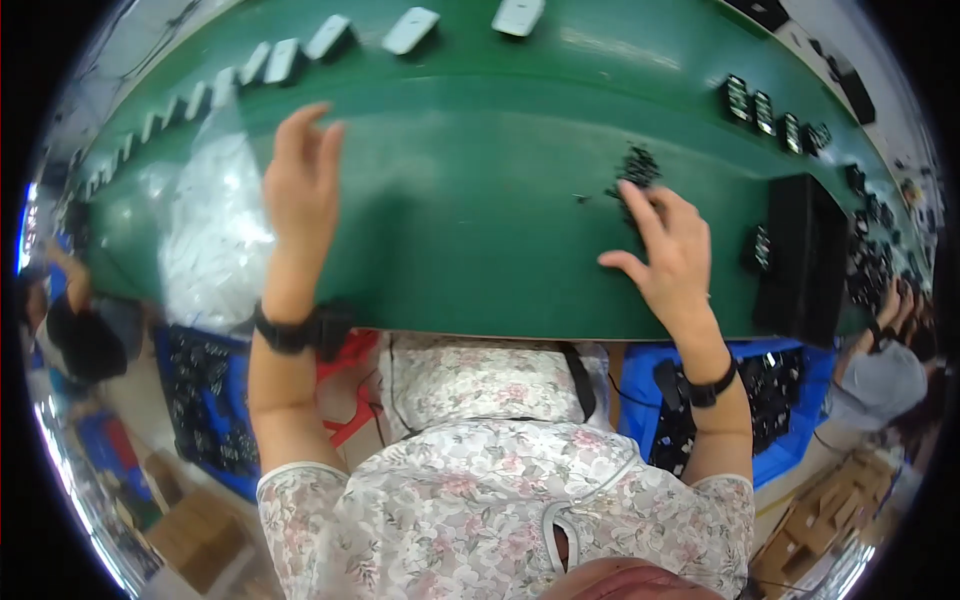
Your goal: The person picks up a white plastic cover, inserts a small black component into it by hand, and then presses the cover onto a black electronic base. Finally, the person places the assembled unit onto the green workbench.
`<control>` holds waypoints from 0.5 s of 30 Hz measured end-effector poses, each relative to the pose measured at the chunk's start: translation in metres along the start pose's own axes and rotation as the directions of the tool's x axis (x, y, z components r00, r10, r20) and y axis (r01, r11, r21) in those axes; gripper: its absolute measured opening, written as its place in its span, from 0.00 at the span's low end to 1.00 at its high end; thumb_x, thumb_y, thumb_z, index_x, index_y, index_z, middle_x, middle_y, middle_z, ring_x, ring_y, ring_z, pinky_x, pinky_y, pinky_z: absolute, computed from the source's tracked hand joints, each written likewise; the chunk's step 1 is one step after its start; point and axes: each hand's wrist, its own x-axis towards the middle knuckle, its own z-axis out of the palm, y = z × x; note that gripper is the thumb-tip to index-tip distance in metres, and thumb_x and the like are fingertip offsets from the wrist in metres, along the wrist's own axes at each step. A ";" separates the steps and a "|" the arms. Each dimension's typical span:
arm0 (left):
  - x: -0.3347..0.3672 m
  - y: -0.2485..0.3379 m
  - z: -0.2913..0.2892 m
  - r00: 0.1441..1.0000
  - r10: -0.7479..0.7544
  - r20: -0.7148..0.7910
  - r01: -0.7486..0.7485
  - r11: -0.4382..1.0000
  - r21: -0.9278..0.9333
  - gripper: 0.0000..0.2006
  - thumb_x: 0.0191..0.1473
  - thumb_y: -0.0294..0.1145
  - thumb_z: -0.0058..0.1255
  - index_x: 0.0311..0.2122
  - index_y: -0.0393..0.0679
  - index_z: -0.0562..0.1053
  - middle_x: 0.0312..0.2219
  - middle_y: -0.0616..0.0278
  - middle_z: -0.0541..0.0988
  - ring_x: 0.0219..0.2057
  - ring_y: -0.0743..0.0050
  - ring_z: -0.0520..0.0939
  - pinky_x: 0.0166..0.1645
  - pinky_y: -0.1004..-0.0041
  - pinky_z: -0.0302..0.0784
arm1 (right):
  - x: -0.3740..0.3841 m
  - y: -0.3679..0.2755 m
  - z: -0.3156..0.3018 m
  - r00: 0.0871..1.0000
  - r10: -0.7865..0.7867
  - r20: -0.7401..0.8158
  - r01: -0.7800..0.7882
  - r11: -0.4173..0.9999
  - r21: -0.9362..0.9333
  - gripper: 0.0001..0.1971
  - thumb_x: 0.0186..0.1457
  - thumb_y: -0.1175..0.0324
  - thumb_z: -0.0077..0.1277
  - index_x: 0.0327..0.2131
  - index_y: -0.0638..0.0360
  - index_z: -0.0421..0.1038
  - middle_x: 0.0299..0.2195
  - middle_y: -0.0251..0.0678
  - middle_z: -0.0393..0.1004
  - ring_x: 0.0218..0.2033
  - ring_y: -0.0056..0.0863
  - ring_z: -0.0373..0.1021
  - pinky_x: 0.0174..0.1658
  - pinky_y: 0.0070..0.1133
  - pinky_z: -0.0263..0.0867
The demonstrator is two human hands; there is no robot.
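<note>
- The right hand (675, 250) is hovering palm-down over the green table (470, 240), its index finger pointing at the lower edge of a pile of small black parts (638, 162); whether the fingertip is touching them, I cannot tell.
- The right thumb is standing well apart from the index finger, and nothing is showing between them.
- The pile is lying on the right side of the table, with one small loose piece (580, 198) sitting just to its left.
- The left hand (305, 180) is hanging in the air, slightly blurred, its thumb standing a little apart from the fingers, with nothing showing in its grasp.
- A clear plastic bag (210, 225) with pale contents is lying just left of that hand.
- White boxes (410, 30) are standing in a curved row along the far left side.
- Dark cases (764, 113) are lining up at the far right, and a black box (800, 255) is standing nearer.
- Black bands (712, 388) are circling both wrists.
- Blue bins (812, 400) are holding dark items below the near edge.
</note>
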 end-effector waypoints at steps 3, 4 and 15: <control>-0.035 -0.024 -0.074 0.961 -0.214 -0.174 0.232 0.969 0.090 0.08 0.56 0.32 0.50 0.38 0.40 0.72 0.22 0.63 0.75 0.22 0.79 0.75 0.27 0.79 0.68 | -0.020 0.010 0.008 0.987 0.157 -0.022 -0.155 0.985 0.074 0.30 0.40 0.64 0.62 0.50 0.57 0.65 0.41 0.41 0.65 0.40 0.40 0.65 0.42 0.29 0.62; -0.044 -0.039 -0.096 0.946 -0.245 -0.212 0.274 0.954 0.119 0.08 0.57 0.32 0.48 0.39 0.40 0.72 0.23 0.65 0.75 0.23 0.81 0.75 0.26 0.81 0.68 | -0.021 0.016 0.011 0.983 0.183 -0.021 -0.180 0.977 0.115 0.25 0.43 0.66 0.60 0.47 0.58 0.66 0.40 0.41 0.65 0.38 0.40 0.65 0.40 0.27 0.63; -0.044 -0.135 -0.154 0.971 -0.209 -0.117 0.239 0.863 0.445 0.09 0.47 0.22 0.47 0.34 0.38 0.76 0.33 0.49 0.78 0.36 0.51 0.77 0.43 0.64 0.71 | 0.022 0.055 0.024 0.994 0.108 -0.024 -0.102 0.976 0.194 0.05 0.54 0.75 0.47 0.35 0.64 0.69 0.32 0.39 0.67 0.32 0.35 0.66 0.36 0.22 0.63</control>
